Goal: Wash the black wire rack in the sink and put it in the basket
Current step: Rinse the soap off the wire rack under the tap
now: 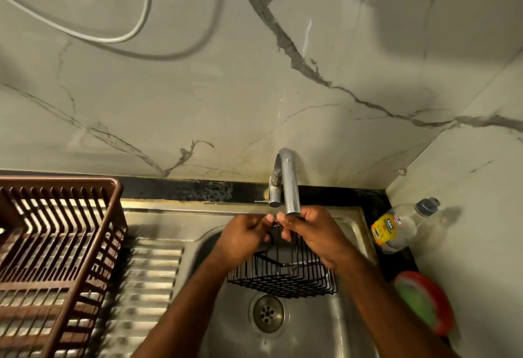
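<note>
Both hands, left hand (245, 235) and right hand (310, 233), pinch the top edge of the black wire rack (283, 274), held over the steel sink (311, 326) under the faucet (288, 182); the brown basket (53, 258) sits left.

Print is found only on the clear bottle (402, 224) lying at the right of the sink. A yellow label (385, 230) is wrapped round its body, with small dark lettering too blurred to be made out. A small white tag (397, 222) with red characters is seen beside it, likewise unreadable.
</note>
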The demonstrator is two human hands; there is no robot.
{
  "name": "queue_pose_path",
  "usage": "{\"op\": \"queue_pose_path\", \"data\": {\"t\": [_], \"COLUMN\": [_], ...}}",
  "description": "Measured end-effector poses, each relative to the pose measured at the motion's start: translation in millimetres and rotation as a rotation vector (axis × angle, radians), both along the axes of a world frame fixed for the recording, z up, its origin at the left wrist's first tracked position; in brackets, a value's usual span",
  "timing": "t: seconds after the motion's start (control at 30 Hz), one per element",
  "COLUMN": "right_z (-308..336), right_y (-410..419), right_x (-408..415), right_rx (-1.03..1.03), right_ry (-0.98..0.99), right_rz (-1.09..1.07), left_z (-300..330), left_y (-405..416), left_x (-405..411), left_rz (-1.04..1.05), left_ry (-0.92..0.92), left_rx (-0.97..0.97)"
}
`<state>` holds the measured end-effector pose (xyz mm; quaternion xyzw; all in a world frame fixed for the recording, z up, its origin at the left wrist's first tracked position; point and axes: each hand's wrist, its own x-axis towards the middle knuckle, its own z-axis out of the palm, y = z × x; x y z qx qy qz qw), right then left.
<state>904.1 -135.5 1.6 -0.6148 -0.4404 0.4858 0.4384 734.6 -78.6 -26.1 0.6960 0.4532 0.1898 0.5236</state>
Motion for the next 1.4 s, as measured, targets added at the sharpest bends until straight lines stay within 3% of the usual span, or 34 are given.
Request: {"op": "queue_pose_path", "data": {"t": [0.13,0.37,0.63,0.73,0.87,1.03,1.2,1.3,1.4], "right_z": [0,-2,-11,-6,6,2,-18,-27,-27], "right_y": [-4,16,-2,9,24,11,-18,-25,-28], "right_x": [24,12,66,40,-2,46,96,91,75], "right_rx": [-0.042,-0.045,-0.102,-0.059,-0.02,-0.073,-0.128,-0.093,-0.046], "right_ry": [-0.045,-0.191,-0.395,-0.418,-0.241,-0.509,-0.523,-0.419,-0.275], "right_rz": [0.079,0.067,0.129,0.221,0.18,0.29,0.202,0.109,-0.037], "left_z": [1,0,-13,-18,-17,-22,-27,-26,-22], "left_y": [1,-6,4,3,0,5,13,12,15], "left_x": [-7,-3,-33,-18,1,-19,-40,-43,-58], "left_rz": [0.186,0.314,0.642,0.58,0.589,0.679,0.684,0.58,0.302], "left_ry": [-0.123,-0.254,-0.43,-0.379,-0.384,-0.413,-0.527,-0.483,-0.322], "left_rx": [-0.272,-0.356,-0.51,-0.457,-0.475,-0.505,-0.518,-0.434,-0.186]}}
